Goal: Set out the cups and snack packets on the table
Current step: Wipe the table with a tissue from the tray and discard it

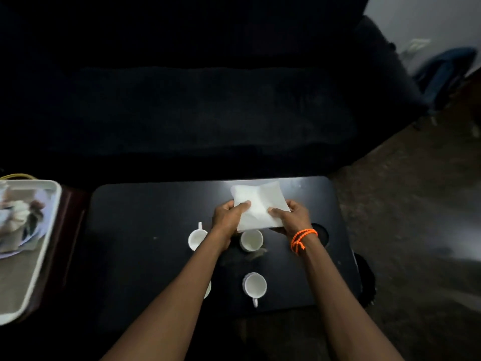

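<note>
Over the far half of the small black table (135, 230) I hold a white paper napkin (257, 207) between both hands. My left hand (229, 217) pinches its left edge and my right hand (291, 217), with an orange cord on the wrist, pinches its right edge. White cups stand on the table below: one (196, 238) left of my left forearm, one (251, 241) under the napkin's near edge, one (255, 285) closer to me with its handle toward me. Another cup (207, 289) peeks out from behind my left forearm.
A white tray (39, 256) with blurred packets and wrappers sits on a dark stand at the left. A dark sofa (195, 113) fills the space behind the table. Brown floor lies to the right. A round hole (321, 234) is cut in the table near my right wrist.
</note>
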`<state>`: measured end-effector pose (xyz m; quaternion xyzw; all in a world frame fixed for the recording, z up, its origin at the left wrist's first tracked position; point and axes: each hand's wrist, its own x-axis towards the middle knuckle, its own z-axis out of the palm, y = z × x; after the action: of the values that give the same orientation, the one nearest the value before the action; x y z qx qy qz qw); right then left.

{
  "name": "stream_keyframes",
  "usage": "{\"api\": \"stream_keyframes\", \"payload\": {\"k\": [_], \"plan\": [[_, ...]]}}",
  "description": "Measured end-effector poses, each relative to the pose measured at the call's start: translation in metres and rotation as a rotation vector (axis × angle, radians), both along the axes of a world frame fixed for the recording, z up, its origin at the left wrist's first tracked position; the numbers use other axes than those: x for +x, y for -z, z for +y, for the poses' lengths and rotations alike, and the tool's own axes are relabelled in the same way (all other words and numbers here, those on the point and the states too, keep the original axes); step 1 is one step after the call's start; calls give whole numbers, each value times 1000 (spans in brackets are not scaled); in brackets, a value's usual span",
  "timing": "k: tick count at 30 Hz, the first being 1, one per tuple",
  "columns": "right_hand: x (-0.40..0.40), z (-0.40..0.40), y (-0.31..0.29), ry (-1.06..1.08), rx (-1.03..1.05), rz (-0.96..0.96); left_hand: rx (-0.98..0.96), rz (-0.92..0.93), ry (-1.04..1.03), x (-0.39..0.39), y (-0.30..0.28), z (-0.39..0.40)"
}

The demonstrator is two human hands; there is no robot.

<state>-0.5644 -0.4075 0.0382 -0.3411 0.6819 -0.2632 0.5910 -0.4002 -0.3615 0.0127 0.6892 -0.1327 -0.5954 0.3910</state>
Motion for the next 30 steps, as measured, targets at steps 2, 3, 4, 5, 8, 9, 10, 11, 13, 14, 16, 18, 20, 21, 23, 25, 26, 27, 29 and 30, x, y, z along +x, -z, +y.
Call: {"api": "stream_keyframes", "payload": {"k": [2, 3, 4, 5, 8, 9, 10, 11, 13, 14, 16, 18, 20, 21, 23, 25, 26, 27, 29, 30], "plan": [[-28, 8, 0, 18, -12, 116, 23, -35, 47, -24, 4, 0], [-41, 13, -1, 25, -24, 188, 40, -56, 66, -36, 6, 1], [-52, 18, -2, 33, -36, 256, 54, -78, 80, -49, 7, 3], [-62, 23, -4, 41, -52, 317, 62, -105, 91, -61, 7, 4], [-91, 37, -8, 46, -137, 483, 46, -186, 157, -99, 1, 8], [-99, 41, -9, 55, -165, 508, 34, -212, 193, -111, -2, 10], [-107, 45, -10, 69, -186, 522, 24, -232, 229, -123, -4, 10], [-114, 49, -12, 78, -200, 542, 17, -245, 260, -134, -5, 11], [-128, 54, -14, 77, -228, 605, 16, -255, 316, -156, -5, 11], [-134, 55, -15, 71, -240, 639, 21, -253, 343, -167, -5, 11], [-147, 56, -14, 36, -258, 704, 40, -253, 384, -187, -4, 10], [-159, 55, -10, -30, -268, 744, 52, -245, 403, -204, -1, 10], [-168, 53, -5, -99, -248, 743, 61, -243, 422, -218, 3, 10], [-172, 52, -1, -128, -232, 742, 63, -248, 438, -223, 5, 9], [-178, 51, 6, -162, -204, 731, 65, -248, 454, -231, 9, 7], [-183, 50, 11, -179, -180, 695, 81, -240, 438, -235, 10, 6], [-184, 49, 13, -199, -170, 678, 91, -237, 423, -236, 10, 6], [-184, 48, 15, -218, -162, 669, 95, -237, 412, -237, 11, 5], [-183, 45, 17, -226, -151, 648, 95, -233, 410, -237, 13, 2], [-182, 43, 18, -229, -154, 636, 96, -235, 413, -236, 13, 1]]}}
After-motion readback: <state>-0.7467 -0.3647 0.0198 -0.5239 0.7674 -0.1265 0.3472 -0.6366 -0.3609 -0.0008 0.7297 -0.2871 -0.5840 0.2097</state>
